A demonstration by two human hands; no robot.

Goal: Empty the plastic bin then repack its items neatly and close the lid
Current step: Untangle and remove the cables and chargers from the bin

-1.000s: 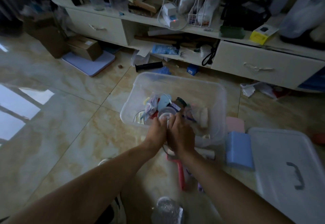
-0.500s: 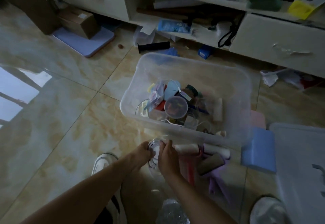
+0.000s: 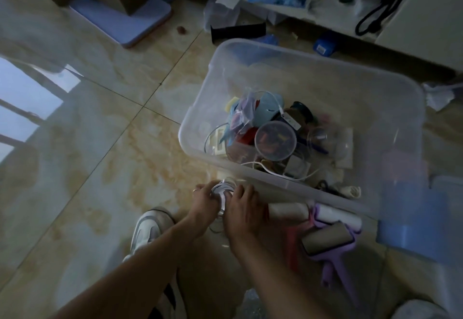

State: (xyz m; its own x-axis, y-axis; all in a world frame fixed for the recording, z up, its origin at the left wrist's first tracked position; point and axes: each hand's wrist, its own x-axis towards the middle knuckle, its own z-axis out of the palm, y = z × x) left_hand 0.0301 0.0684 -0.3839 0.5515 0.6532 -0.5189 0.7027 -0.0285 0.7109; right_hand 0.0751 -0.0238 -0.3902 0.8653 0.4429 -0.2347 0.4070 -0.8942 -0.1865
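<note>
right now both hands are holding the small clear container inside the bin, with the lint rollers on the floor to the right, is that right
Not quite. In the head view the left hand and right hand hold the small clear container over the floor, just outside the bin, not inside it. The lint rollers do lie on the floor to the right.

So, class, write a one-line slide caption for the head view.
Both hands, left and right, hold a clear container on the floor beside the half-emptied bin.
</note>
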